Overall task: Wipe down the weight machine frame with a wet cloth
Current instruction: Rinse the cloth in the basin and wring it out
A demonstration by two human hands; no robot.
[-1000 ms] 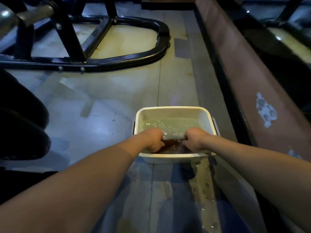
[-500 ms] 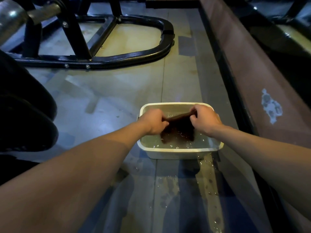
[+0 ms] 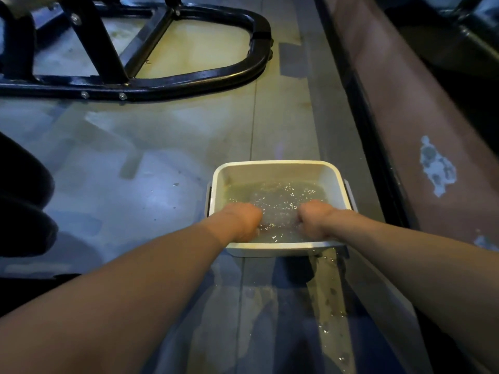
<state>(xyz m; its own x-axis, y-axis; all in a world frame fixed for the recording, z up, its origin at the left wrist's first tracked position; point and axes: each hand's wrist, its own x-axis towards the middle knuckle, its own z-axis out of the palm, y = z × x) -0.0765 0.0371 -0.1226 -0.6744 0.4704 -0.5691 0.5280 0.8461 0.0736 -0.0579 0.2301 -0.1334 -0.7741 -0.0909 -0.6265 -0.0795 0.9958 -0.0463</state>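
A white plastic basin (image 3: 275,164) of rippling water stands on the floor in front of me. Both my fists are dipped in it at the near side, my left hand (image 3: 243,221) on the left and my right hand (image 3: 314,220) on the right. They grip the dark cloth between them under the water, where the splashing surface hides nearly all of it. The black tubular base of the weight machine frame (image 3: 189,79) lies on the floor at the far left, well beyond the basin.
A brown low wall (image 3: 405,117) with a chipped pale patch runs along the right, close to the basin. Dark padded shapes (image 3: 24,206) bulge in at the left edge. Spilled water (image 3: 326,298) streaks the floor just in front of the basin.
Half a second ago both hands held the dark cloth stretched above the water. Now they have plunged it back down into the basin, and the surface is splashing.
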